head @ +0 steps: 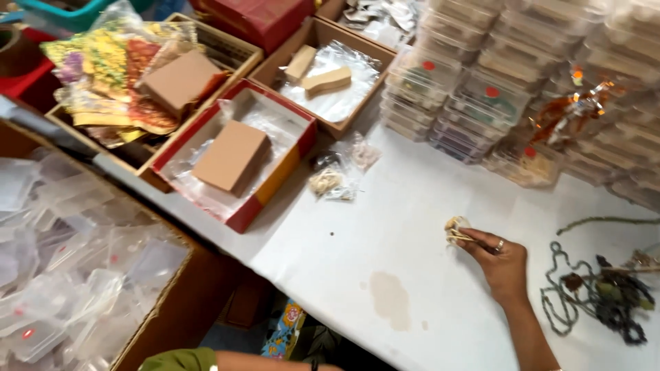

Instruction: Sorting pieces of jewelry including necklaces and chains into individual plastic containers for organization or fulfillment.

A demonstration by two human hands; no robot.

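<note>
Fingers of the right hand [500,260], lower right of the frame, pinch narrowly around a small pale bundle [455,229] of thin sticks or fibres, holding it just above the white table [385,227]. Its strands run roughly left to right, tips toward the frame's left. The left hand is out of view; only a forearm [275,361] shows along the bottom edge. Bare tabletop lies left of the bundle. A dark beaded string [598,292] lies right of the hand. Farther up sit a red-edged box [237,154] and stacked clear containers [522,75].
</note>
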